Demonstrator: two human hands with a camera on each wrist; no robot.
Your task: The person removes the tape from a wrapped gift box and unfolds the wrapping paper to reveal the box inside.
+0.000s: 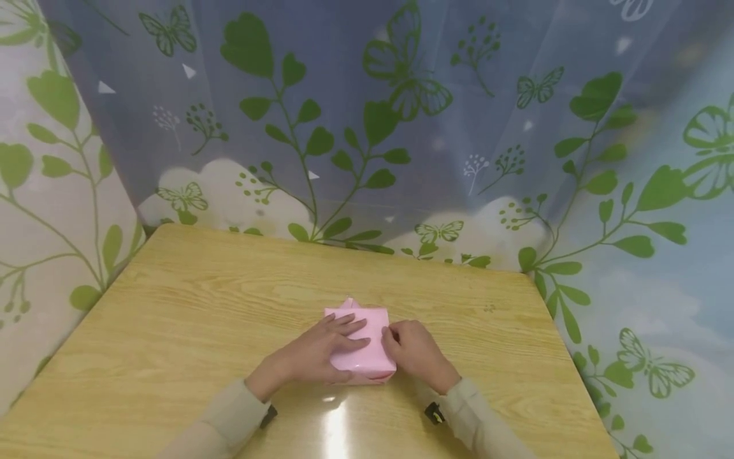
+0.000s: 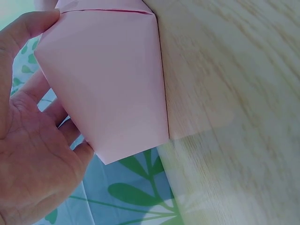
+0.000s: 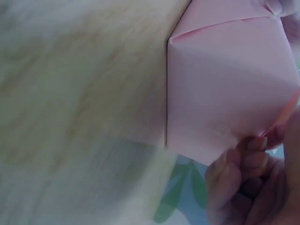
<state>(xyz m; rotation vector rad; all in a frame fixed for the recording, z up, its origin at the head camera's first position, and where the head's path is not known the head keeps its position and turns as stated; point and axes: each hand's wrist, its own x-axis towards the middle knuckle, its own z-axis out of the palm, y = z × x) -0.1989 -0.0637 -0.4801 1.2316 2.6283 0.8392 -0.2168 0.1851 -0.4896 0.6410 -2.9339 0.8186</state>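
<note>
Left hand (image 1: 317,347) and right hand (image 1: 417,349) touch a pink box (image 1: 374,357), contents hidden

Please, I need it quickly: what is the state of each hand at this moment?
Left hand: open, fingers spread over the pink package.
Right hand: closed, seems to pinch the package at its right edge.

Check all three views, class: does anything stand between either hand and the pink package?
Nothing visible does. The left hand rests with spread fingers on top of the pink package, and the right hand pinches at its right edge; no other object shows between.
</note>
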